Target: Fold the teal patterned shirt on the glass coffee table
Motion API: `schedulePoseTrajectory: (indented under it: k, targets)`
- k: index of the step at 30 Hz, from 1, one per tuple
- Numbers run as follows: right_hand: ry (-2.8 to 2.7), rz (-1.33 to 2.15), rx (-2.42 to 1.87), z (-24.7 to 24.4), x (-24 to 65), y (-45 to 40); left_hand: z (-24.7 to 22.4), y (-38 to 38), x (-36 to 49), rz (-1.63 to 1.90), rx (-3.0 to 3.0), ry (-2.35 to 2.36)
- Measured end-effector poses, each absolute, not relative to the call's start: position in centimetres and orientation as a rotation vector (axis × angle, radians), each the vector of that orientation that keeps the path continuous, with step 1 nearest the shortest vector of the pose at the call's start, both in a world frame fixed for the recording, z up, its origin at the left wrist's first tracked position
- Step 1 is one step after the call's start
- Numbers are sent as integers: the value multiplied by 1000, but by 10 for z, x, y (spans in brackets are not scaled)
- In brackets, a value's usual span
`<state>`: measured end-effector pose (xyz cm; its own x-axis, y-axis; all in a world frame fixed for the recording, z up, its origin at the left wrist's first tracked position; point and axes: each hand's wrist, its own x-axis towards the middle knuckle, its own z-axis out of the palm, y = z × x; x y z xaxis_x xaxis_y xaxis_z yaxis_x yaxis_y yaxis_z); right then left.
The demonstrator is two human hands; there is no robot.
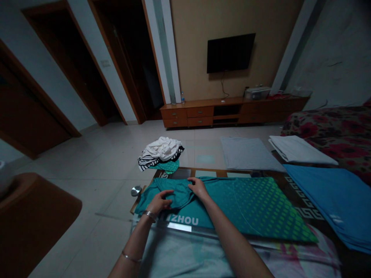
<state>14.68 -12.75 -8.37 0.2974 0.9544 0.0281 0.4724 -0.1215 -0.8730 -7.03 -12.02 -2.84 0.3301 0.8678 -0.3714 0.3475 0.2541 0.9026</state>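
Left hand point(159, 202): fingers bent and closed over a gathered fold of the teal jersey point(240, 208), near its left end. Right hand point(198, 188): fingertips pressed down and pinched together on the same gathered cloth, at its far edge. The two hands stand just apart, with the bunched fabric between them.

Item condition: the teal jersey lies flat on the glass-topped surface point(303, 197), spread lengthwise from left to right. Its right portion carries a green dotted pattern that fades toward the plain teal left portion. White lettering ending "ZHOU" point(184, 220) shows along the near edge; any earlier letters are hidden by the left wrist. A sleeve-like section is folded inward beneath the hands.

Positions relative to the surface: a folded blue garment point(339, 202) lies on its right side, just beside the jersey. A folded grey garment point(249, 154) adjoins its far edge. A folded white garment point(300, 148) lies beyond its far right corner. A loose pile of white, black and teal clothing point(160, 156) sits just beyond its far left corner. A small round metal object point(136, 190) sits beside its left edge. Support beneath the grey and white garments cannot be determined.
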Motion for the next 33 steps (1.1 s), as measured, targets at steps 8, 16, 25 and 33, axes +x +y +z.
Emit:
schedulePoseTrajectory:
  k: [8,16,25,33]
  targets:
    - [-1526,645,-1814,-73,149,-145,-25,-149,-80,445,1301,1221]
    - [-1714,583,-1955,-58,149,-161,-25,-127,-97,294,1826,1562]
    - [-1715,516,-2037,-46,150,-175,-27,-82,-62,438,2501,1748]
    - [-1678,309,-2118,-43,155,-185,-62,-98,-62,-96,2701,1833]
